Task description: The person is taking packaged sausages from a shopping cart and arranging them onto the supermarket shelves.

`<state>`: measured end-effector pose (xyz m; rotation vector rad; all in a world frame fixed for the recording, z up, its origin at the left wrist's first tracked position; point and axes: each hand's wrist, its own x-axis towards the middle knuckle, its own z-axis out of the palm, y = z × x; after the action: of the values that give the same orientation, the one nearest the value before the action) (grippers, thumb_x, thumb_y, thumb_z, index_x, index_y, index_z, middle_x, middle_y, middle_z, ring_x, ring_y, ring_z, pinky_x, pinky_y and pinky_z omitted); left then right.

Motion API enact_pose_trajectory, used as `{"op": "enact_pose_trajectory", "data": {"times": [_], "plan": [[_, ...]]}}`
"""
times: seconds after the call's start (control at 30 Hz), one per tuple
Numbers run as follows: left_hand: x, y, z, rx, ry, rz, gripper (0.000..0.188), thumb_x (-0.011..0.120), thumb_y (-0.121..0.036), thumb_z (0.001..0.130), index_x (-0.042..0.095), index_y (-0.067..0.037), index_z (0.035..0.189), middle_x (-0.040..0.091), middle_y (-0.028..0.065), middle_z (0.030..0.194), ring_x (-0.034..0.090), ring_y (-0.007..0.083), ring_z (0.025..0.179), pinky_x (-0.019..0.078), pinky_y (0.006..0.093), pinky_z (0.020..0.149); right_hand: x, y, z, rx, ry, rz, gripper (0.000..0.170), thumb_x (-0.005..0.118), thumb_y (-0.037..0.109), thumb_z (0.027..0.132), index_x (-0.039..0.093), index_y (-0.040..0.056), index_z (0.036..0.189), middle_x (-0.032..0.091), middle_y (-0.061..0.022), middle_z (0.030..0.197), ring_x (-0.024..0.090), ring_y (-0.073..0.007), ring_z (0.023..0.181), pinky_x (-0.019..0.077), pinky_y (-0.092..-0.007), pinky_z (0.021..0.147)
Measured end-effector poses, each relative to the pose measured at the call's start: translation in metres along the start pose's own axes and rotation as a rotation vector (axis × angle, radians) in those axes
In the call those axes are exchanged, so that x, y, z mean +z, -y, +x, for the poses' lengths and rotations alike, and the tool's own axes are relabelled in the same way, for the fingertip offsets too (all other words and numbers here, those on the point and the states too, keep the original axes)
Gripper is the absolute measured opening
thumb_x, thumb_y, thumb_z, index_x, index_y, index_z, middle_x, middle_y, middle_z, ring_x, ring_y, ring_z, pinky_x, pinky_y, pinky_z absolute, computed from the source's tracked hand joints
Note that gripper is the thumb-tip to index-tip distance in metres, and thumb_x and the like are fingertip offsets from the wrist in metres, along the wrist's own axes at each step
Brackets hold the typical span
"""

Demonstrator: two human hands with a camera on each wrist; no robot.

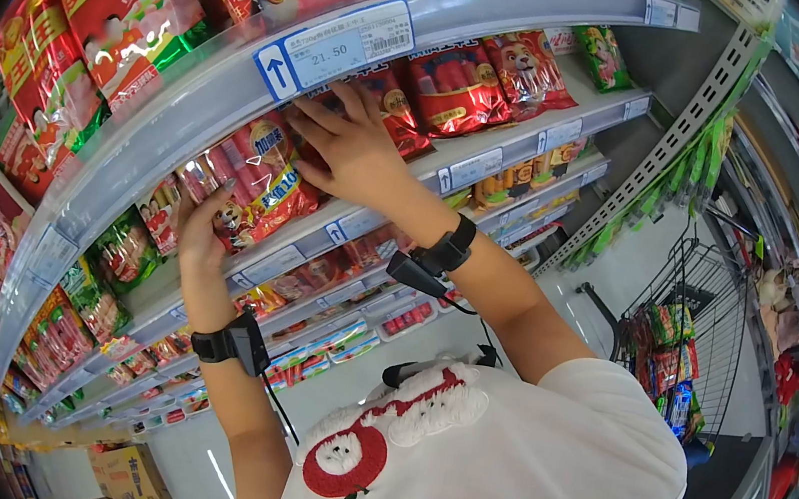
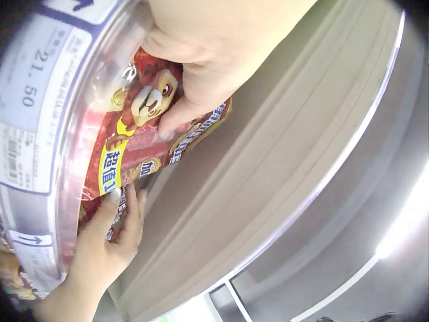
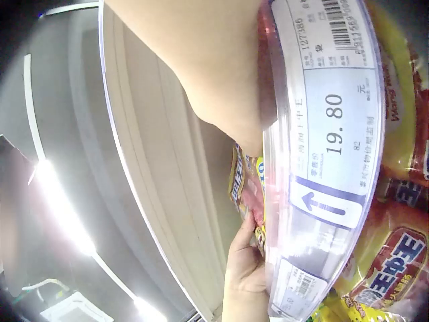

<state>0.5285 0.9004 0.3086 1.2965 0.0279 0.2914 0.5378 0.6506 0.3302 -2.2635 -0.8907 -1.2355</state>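
Observation:
A red bag of sausages (image 1: 262,181) with a cartoon lion and yellow lettering lies on a shelf below the 21.50 price tag. My left hand (image 1: 205,234) grips the bag's near-left end, its thumb across the front in the left wrist view, where the cartoon (image 2: 151,97) shows beside it. Part of that hand's fingers is hidden by the bag. My right hand (image 1: 357,148) reaches in at the bag's other end, fingers spread and mostly straight. Its thumb (image 2: 112,196) touches the bag's edge, with another red bag (image 1: 397,113) close beside its fingers.
A clear shelf lip with a price tag (image 1: 336,44) overhangs both hands. More sausage bags (image 1: 456,85) fill the shelf to the right, and large red packs (image 1: 114,5) stand above. A wire shopping cart (image 1: 703,320) holding several packets is behind at right. Cardboard boxes (image 1: 127,476) sit on the floor.

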Motion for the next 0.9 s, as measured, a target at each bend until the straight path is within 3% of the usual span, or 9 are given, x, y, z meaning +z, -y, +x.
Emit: {"op": "enact_pose_trajectory", "data": {"times": [0.2, 0.23, 0.33, 0.37, 0.47, 0.5, 0.7, 0.8, 0.9], "plan": [[0.027, -0.018, -0.019, -0.003, -0.016, 0.092, 0.049, 0.064, 0.001, 0.074, 0.046, -0.005, 0.12, 0.058, 0.0041, 0.104, 0.058, 0.0144, 0.088, 0.0471, 0.0259, 0.073, 0.001, 0.0, 0.0, -0.048, 0.041, 0.011, 0.054, 0.065, 0.035, 0.067, 0.057, 0.0014, 0.108, 0.049, -0.0111, 0.122, 0.034, -0.0303, 0.12, 0.0275, -0.0483, 0.1], [0.029, -0.021, -0.022, -0.034, 0.01, 0.126, 0.055, 0.062, -0.001, 0.077, 0.039, -0.005, 0.127, 0.054, 0.0066, 0.113, 0.054, 0.0166, 0.099, 0.0442, 0.0278, 0.082, 0.0, 0.001, 0.0, -0.045, 0.058, 0.013, 0.056, 0.065, 0.036, 0.067, 0.056, -0.0003, 0.109, 0.048, -0.0119, 0.122, 0.035, -0.0304, 0.12, 0.0273, -0.0479, 0.1], [0.04, -0.02, -0.024, 0.101, -0.013, 0.194, 0.062, 0.062, -0.001, 0.077, 0.033, -0.005, 0.132, 0.049, 0.0095, 0.121, 0.048, 0.0173, 0.109, 0.0392, 0.029, 0.09, -0.006, 0.003, 0.003, -0.018, 0.111, 0.043, 0.067, 0.065, 0.044, 0.067, 0.052, -0.0042, 0.112, 0.047, -0.0153, 0.123, 0.034, -0.0311, 0.12, 0.0267, -0.0483, 0.1], [0.04, -0.02, -0.023, 0.091, 0.025, 0.235, 0.072, 0.064, -0.004, 0.076, 0.023, -0.003, 0.136, 0.037, 0.0128, 0.132, 0.036, 0.0204, 0.121, 0.0314, 0.031, 0.098, -0.003, 0.003, 0.003, -0.015, 0.103, 0.055, 0.078, 0.066, 0.05, 0.065, 0.047, -0.006, 0.116, 0.045, -0.0182, 0.123, 0.033, -0.0322, 0.121, 0.0258, -0.0493, 0.1], [0.025, 0.006, -0.002, 0.426, 0.005, 0.485, 0.076, 0.066, -0.018, 0.078, 0.02, -0.002, 0.137, 0.029, 0.0133, 0.136, 0.032, 0.0203, 0.123, 0.0318, 0.0324, 0.099, 0.0, 0.001, 0.005, -0.013, 0.154, 0.038, 0.085, 0.066, 0.054, 0.063, 0.044, -0.0063, 0.118, 0.045, -0.0193, 0.123, 0.033, -0.0331, 0.121, 0.0249, -0.0504, 0.1], [0.017, 0.01, 0.004, 0.373, 0.052, 0.495, 0.083, 0.066, -0.021, 0.079, 0.012, -0.001, 0.138, 0.02, 0.0141, 0.141, 0.02, 0.0221, 0.13, 0.0236, 0.0338, 0.103, 0.001, 0.002, 0.006, -0.003, 0.161, 0.046, 0.087, 0.067, 0.055, 0.06, 0.046, -0.0091, 0.114, 0.046, -0.0209, 0.122, 0.034, -0.0333, 0.121, 0.0208, -0.0517, 0.102], [0.032, -0.009, -0.013, 0.29, 0.043, 0.437, 0.079, 0.064, -0.014, 0.078, 0.015, -0.001, 0.137, 0.031, 0.014, 0.135, 0.032, 0.0226, 0.124, 0.0301, 0.0322, 0.099, 0.005, 0.002, 0.007, -0.011, 0.22, 0.003, 0.089, 0.068, 0.052, 0.06, 0.042, -0.0105, 0.118, 0.042, -0.0215, 0.127, 0.03, -0.0317, 0.125, 0.0183, -0.0514, 0.104], [0.026, -0.004, -0.005, 0.259, 0.089, 0.42, 0.081, 0.066, -0.011, 0.075, 0.013, 0.005, 0.134, 0.041, 0.0184, 0.126, 0.045, 0.0229, 0.112, 0.0371, 0.0304, 0.093, 0.006, 0.002, 0.007, -0.005, 0.253, -0.013, 0.087, 0.067, 0.048, 0.064, 0.039, -0.0101, 0.121, 0.04, -0.0216, 0.128, 0.029, -0.0321, 0.126, 0.0171, -0.0512, 0.104], [0.026, -0.003, -0.003, 0.232, 0.131, 0.383, 0.088, 0.068, -0.017, 0.073, 0.01, 0.006, 0.135, 0.04, 0.02, 0.127, 0.044, 0.0242, 0.114, 0.0364, 0.031, 0.094, 0.004, 0.004, 0.008, 0.015, 0.309, -0.026, 0.086, 0.066, 0.044, 0.065, 0.034, -0.0085, 0.126, 0.037, -0.0215, 0.131, 0.025, -0.0317, 0.129, 0.0149, -0.0499, 0.106]]}}
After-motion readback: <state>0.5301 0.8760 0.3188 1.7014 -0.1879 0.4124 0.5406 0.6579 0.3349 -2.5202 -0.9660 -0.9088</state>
